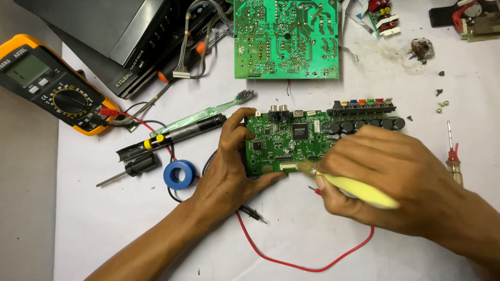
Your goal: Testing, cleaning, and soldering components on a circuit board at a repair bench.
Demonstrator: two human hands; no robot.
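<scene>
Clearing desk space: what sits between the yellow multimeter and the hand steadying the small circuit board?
In the head view, between multimeter and left hand: a toothbrush, black soldering iron, blue tape roll.

Glossy green circuit board point(284, 143), matt white paper-like table cover point(312, 244), brush handle point(364, 192) smooth yellow, probably plastic.

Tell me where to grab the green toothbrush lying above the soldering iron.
Grip the toothbrush at mid-handle, coming from above. It lies flat and slanted, bristles up-right near the left hand, its lower end against the soldering iron; the middle of the handle is the clearest stretch.
</scene>
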